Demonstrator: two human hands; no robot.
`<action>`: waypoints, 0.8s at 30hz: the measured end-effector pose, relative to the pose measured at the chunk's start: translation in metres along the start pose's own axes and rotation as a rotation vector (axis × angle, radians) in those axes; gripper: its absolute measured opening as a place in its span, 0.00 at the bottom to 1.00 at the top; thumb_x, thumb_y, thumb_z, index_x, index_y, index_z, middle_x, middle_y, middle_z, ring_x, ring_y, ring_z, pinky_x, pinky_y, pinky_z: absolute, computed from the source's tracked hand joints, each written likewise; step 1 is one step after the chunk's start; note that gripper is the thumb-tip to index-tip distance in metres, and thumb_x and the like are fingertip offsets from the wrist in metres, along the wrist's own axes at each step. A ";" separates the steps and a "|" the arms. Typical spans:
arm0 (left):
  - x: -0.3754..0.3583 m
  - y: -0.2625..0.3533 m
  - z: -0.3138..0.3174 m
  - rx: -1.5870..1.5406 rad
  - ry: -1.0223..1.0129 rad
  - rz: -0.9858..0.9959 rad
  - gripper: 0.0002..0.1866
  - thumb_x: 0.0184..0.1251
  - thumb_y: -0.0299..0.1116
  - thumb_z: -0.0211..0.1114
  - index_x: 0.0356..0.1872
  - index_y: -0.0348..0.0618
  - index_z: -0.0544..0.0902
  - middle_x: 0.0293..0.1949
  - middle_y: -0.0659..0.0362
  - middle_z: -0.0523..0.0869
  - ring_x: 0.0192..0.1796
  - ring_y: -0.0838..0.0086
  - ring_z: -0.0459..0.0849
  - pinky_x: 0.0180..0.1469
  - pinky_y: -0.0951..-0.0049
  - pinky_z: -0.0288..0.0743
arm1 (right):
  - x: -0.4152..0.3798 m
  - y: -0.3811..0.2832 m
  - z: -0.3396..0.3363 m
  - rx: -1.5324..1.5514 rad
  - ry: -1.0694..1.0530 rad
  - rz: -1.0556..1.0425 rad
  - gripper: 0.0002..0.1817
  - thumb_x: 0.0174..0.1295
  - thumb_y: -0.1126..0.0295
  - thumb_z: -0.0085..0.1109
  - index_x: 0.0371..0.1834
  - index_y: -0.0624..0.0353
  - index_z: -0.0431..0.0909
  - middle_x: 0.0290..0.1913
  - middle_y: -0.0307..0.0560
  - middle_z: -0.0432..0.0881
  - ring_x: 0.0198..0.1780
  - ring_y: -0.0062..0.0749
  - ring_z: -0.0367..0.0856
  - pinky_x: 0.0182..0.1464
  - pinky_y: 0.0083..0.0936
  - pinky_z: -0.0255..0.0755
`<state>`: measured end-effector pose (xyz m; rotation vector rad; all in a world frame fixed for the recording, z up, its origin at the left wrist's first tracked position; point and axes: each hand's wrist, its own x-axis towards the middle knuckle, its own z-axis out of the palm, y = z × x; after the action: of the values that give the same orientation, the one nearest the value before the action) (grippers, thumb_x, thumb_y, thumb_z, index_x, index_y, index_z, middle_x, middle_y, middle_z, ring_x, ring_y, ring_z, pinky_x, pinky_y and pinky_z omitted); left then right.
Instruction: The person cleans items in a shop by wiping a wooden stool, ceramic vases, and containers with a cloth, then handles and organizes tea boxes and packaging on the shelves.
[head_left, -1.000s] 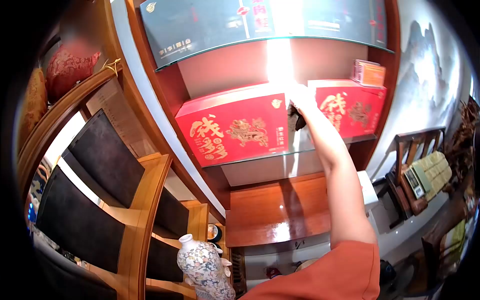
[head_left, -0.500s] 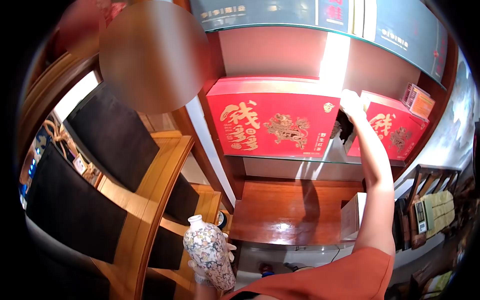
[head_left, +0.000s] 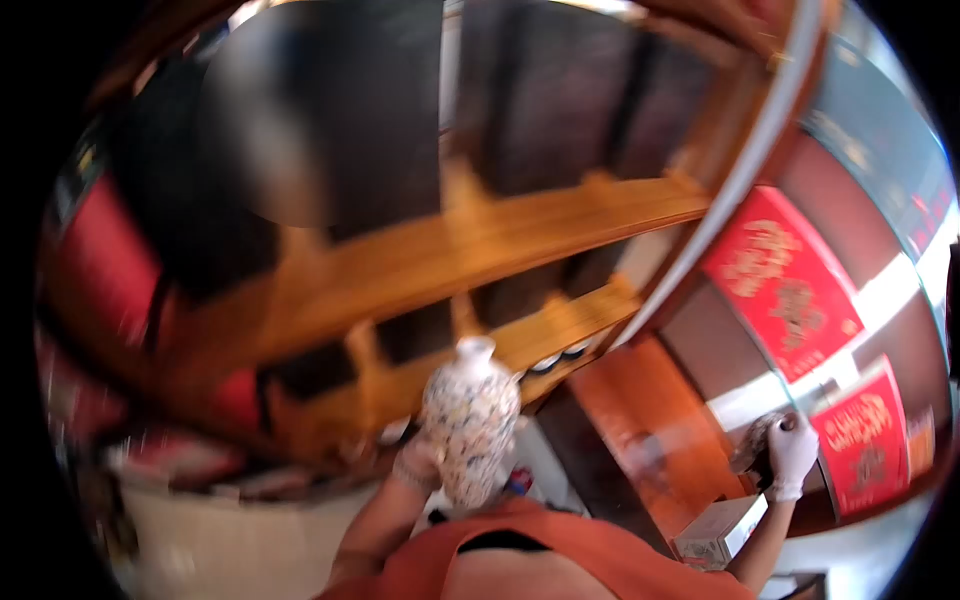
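Observation:
A floral-patterned vase [head_left: 470, 415] with a pale narrow neck stands upright before my chest. My left hand [head_left: 424, 462] is wrapped round its side, with the far fingers hidden behind it. Out to the right, my white-gloved right hand [head_left: 795, 452] is closed on a dark, rough-surfaced object [head_left: 754, 442] with a round hole at its top; its kind is blurred. That object is close to the front of the shelf with red gift boxes. One red box [head_left: 862, 440] with gold print stands just right of the glove.
A larger red box [head_left: 772, 285] stands further along the same shelf. Below my right hand is a white box [head_left: 722, 530] near a reddish-brown wooden surface [head_left: 640, 420]. Wooden shelving with dark panels [head_left: 430, 260] spans the left and middle, smeared by motion.
The view has swung left. My right hand has come out from between the red boxes with the dark object in it. The vase in my left hand is now before my chest.

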<state>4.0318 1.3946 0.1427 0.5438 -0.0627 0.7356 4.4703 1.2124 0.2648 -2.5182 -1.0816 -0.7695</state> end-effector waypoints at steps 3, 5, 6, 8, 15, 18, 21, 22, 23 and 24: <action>-0.125 0.025 0.011 0.032 0.088 0.200 0.54 0.35 0.49 0.75 0.68 0.39 0.61 0.59 0.40 0.73 0.51 0.55 0.80 0.51 0.62 0.80 | -0.085 -0.099 0.012 0.433 -0.205 -0.247 0.07 0.51 0.71 0.61 0.30 0.63 0.80 0.18 0.54 0.76 0.20 0.40 0.78 0.27 0.32 0.71; -0.175 0.031 0.019 0.065 0.157 0.334 0.54 0.35 0.50 0.75 0.68 0.39 0.61 0.58 0.40 0.73 0.51 0.55 0.80 0.51 0.62 0.80 | -0.112 -0.158 0.043 0.716 -0.357 -0.366 0.07 0.50 0.76 0.60 0.32 0.68 0.80 0.17 0.45 0.72 0.23 0.18 0.70 0.28 0.23 0.69; -0.232 0.033 0.026 0.078 0.195 0.422 0.54 0.35 0.50 0.75 0.68 0.39 0.61 0.58 0.40 0.74 0.51 0.55 0.81 0.50 0.62 0.80 | -0.157 -0.204 0.034 0.861 -0.425 -0.512 0.07 0.50 0.75 0.61 0.32 0.67 0.81 0.18 0.45 0.74 0.22 0.18 0.71 0.28 0.22 0.70; -0.305 0.034 0.040 0.097 0.263 0.562 0.54 0.36 0.51 0.75 0.68 0.38 0.61 0.58 0.40 0.74 0.51 0.55 0.81 0.50 0.62 0.80 | -0.217 -0.283 0.009 0.930 -0.620 -0.682 0.09 0.49 0.73 0.65 0.32 0.66 0.81 0.18 0.40 0.75 0.23 0.15 0.69 0.28 0.19 0.69; -0.466 0.039 0.092 0.238 0.601 1.065 0.53 0.38 0.52 0.74 0.68 0.38 0.61 0.57 0.40 0.74 0.49 0.55 0.81 0.50 0.61 0.80 | -0.385 -0.486 -0.046 1.210 -0.854 -1.547 0.12 0.46 0.66 0.68 0.33 0.61 0.82 0.30 0.51 0.84 0.31 0.43 0.85 0.33 0.29 0.77; -0.559 0.037 0.112 0.303 0.781 1.312 0.53 0.38 0.53 0.74 0.68 0.38 0.61 0.57 0.40 0.74 0.49 0.54 0.81 0.49 0.61 0.80 | -0.478 -0.557 -0.090 1.293 -0.935 -1.758 0.13 0.46 0.65 0.68 0.34 0.59 0.82 0.30 0.51 0.84 0.31 0.43 0.85 0.34 0.31 0.78; -0.669 0.035 0.124 0.312 0.980 1.531 0.53 0.39 0.54 0.73 0.68 0.37 0.61 0.57 0.40 0.75 0.48 0.54 0.81 0.49 0.61 0.80 | -0.585 -0.626 -0.153 1.440 -1.020 -1.880 0.11 0.45 0.65 0.67 0.32 0.57 0.83 0.28 0.50 0.84 0.30 0.41 0.85 0.32 0.30 0.78; -0.703 0.034 0.123 0.299 1.045 1.589 0.52 0.42 0.56 0.71 0.67 0.38 0.62 0.56 0.40 0.75 0.48 0.55 0.81 0.48 0.62 0.80 | -0.608 -0.646 -0.177 1.447 -1.023 -1.916 0.10 0.46 0.66 0.66 0.31 0.57 0.84 0.27 0.50 0.84 0.28 0.40 0.85 0.31 0.29 0.78; -0.737 0.032 0.121 0.285 1.114 1.645 0.50 0.44 0.58 0.69 0.67 0.39 0.63 0.56 0.41 0.76 0.48 0.56 0.81 0.47 0.62 0.80 | -0.633 -0.666 -0.192 1.462 -1.046 -1.931 0.10 0.46 0.65 0.66 0.31 0.57 0.84 0.27 0.50 0.84 0.28 0.40 0.85 0.30 0.29 0.78; -0.766 0.025 0.123 0.269 1.175 1.700 0.49 0.46 0.60 0.67 0.67 0.39 0.63 0.56 0.42 0.76 0.48 0.57 0.81 0.46 0.63 0.80 | -0.656 -0.687 -0.207 1.479 -1.067 -1.945 0.10 0.46 0.65 0.66 0.31 0.56 0.84 0.26 0.50 0.83 0.27 0.40 0.85 0.30 0.29 0.78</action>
<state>3.4601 0.8740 0.0758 0.1076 0.7766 2.6506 3.5139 1.2007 0.0922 0.1006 -2.5853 1.0672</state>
